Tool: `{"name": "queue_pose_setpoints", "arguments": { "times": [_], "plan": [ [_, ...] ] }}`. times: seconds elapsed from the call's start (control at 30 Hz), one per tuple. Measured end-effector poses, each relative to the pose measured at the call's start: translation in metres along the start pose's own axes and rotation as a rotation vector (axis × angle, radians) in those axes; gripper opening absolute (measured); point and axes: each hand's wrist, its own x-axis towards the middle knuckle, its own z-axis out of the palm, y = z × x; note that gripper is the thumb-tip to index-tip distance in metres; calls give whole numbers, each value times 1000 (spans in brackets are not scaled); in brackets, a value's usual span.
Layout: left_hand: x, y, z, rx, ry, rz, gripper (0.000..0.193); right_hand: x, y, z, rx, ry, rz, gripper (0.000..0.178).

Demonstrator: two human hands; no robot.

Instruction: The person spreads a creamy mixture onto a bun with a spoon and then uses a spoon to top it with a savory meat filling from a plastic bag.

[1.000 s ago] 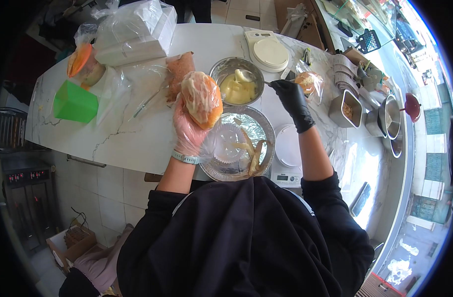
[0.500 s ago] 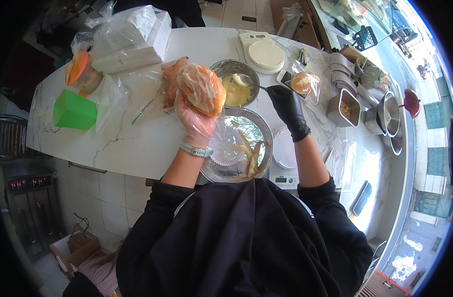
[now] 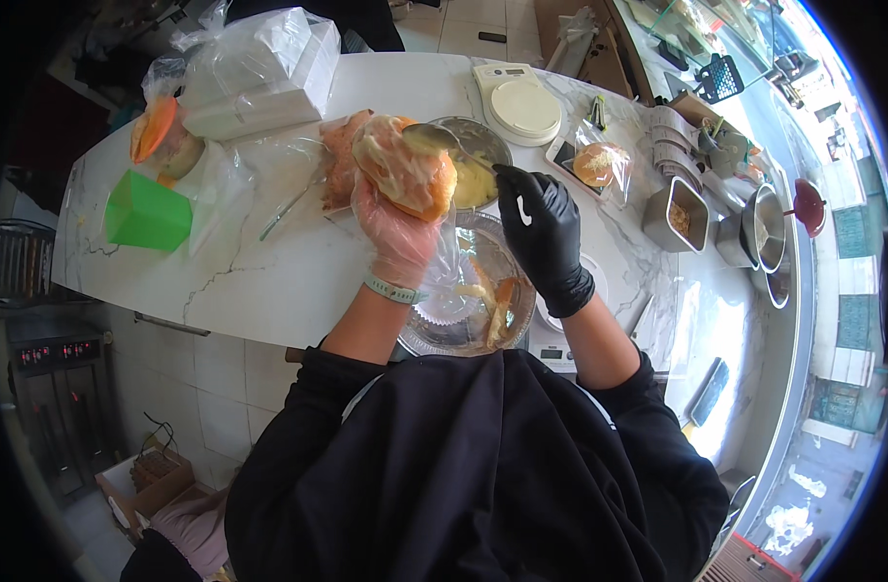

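Observation:
My left hand (image 3: 397, 231), in a clear plastic glove, is closed around a bread bun (image 3: 405, 173) whose top is smeared with pale cream. In a black glove, my right hand (image 3: 541, 218) grips a metal spoon (image 3: 432, 138) by its handle. The spoon's bowl rests against or just over the bun's coated upper side; I cannot tell which. Behind the bun stands a steel bowl (image 3: 503, 145) with yellow cream (image 3: 475, 182) in it. Below my hands lies a round foil tray (image 3: 521, 254) holding strips of bread crust (image 3: 502, 310) and clear plastic.
A white kitchen scale (image 3: 521, 105) stands at the back, another one (image 3: 552, 357) near the front edge. Leftward are a green container (image 3: 148, 211), white boxes (image 3: 259, 82) and a bag of pinkish filling (image 3: 342, 155). Rightward are a wrapped bun (image 3: 599, 165) and a metal tin (image 3: 677, 215).
My right hand has brought the spoon from the cream bowl leftward to the top of the bun. The bun has shifted slightly to the right in my left hand.

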Motion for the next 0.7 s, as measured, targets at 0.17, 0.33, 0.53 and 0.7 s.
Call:
{"name": "queue_pose_setpoints", "arguments": {
  "times": [0.17,0.33,0.53,0.7],
  "plan": [
    [-3,0,0,-140,-93,-139,48,11,4,-7,22,105,-87,20],
    [-10,6,12,-150,-93,-292,47,18,8,-16,-30,91,-153,19],
    [-9,18,2,-40,-101,-289,45,21,17,-51,530,-307,295,13],
    [-14,25,8,-36,-166,-391,44,26,32,-44,483,-422,319,15]
  ]
}}
